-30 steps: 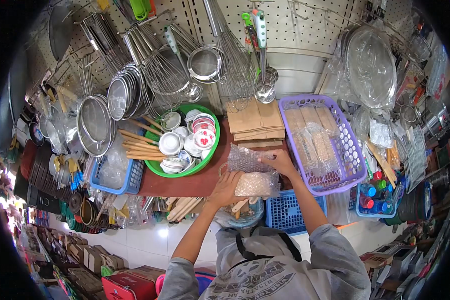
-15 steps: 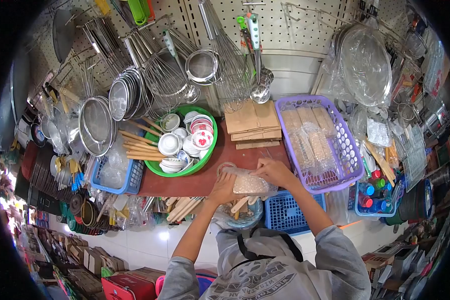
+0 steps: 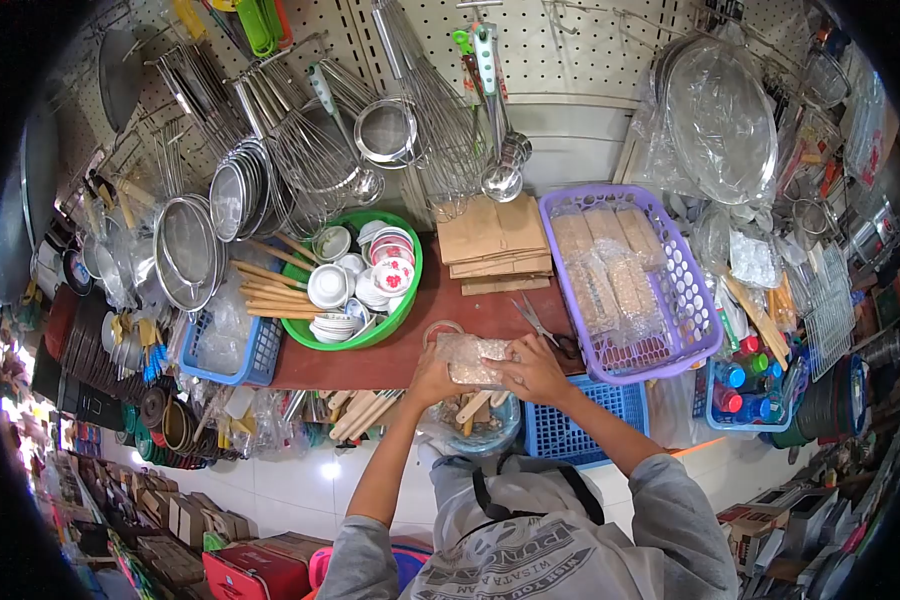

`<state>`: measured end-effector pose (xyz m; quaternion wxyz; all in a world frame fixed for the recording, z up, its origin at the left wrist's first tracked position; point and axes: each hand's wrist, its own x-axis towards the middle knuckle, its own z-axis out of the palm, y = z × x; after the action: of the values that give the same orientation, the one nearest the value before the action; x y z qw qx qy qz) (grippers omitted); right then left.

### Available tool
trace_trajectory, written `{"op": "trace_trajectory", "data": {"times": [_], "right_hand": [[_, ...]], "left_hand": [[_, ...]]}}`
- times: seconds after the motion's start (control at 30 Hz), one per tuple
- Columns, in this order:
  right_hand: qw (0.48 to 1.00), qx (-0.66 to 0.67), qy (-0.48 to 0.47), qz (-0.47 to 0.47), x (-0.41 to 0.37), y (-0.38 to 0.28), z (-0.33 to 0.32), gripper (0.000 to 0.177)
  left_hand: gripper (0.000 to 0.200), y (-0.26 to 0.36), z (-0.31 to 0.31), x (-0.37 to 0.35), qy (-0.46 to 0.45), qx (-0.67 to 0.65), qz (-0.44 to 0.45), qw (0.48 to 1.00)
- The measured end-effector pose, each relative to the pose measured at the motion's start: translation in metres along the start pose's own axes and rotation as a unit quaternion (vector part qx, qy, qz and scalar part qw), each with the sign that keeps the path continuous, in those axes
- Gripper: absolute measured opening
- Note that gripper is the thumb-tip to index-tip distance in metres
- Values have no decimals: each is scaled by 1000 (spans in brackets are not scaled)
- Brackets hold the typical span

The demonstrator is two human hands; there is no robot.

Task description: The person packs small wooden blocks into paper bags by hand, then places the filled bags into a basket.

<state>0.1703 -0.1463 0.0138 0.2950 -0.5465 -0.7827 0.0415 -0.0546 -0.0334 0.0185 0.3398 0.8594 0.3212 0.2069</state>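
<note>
A bubble-wrapped package [image 3: 467,358] is held at the red table's front edge, between my two hands. My left hand [image 3: 432,379] grips its left end, fingers closed around it. At the right end my right hand [image 3: 532,370] has its fingers bent and pressed onto the wrap. What lies inside the wrap cannot be made out. Just behind the package, partly hidden, is a ring that looks like a roll of tape [image 3: 443,327]. A pair of scissors [image 3: 543,325] lies on the table beyond my right hand.
A purple basket [image 3: 707,338] with several wrapped packages stands to the right. Folded brown cardboard [image 3: 494,236] lies at the back. On the left is a green basin [image 3: 407,300] of small bowls and wooden-handled tools. Whisks [image 3: 438,120] and strainers hang above; a blue basket [image 3: 610,410] sits below the table edge.
The package has shifted slightly left and my right hand has come down onto its right end. The scissors now show on the table behind that hand.
</note>
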Motion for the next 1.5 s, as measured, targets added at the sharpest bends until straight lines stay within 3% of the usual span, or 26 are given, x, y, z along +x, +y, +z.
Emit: {"op": "trace_trajectory", "data": {"times": [0.17,0.4,0.5,0.6,0.7,0.8,0.9,1.0,1.1,1.27,1.5], "right_hand": [[1000,8,19,-13,-7,-1,-2,56],[1000,5,22,-12,-12,7,15,54],[1000,22,11,-11,-14,13,20,54],[1000,0,7,-11,-13,19,22,52],[1000,-7,-8,1,-14,21,21,51],[998,-52,-6,-19,-13,16,17,52],[998,-58,-4,-23,-12,13,16,53],[1000,22,-12,-2,-14,20,25,50],[997,78,-11,16,-12,23,23,49],[995,90,2,30,-13,19,24,45],[996,60,-50,35,-9,18,8,57]], "left_hand": [[83,-7,4,-1,6,24,18,1000],[93,-6,7,-9,49,92,42,994],[101,-6,10,-10,47,42,27,998],[107,-8,18,-16,102,-88,-93,986],[114,-5,18,-21,112,-49,-159,980],[119,0,16,-26,153,68,-101,981],[111,21,9,-24,226,159,18,961],[85,29,-1,-21,94,274,85,953],[61,15,9,-26,89,288,115,947],[54,8,13,-31,93,273,106,951],[53,5,7,-22,83,298,134,941]]}}
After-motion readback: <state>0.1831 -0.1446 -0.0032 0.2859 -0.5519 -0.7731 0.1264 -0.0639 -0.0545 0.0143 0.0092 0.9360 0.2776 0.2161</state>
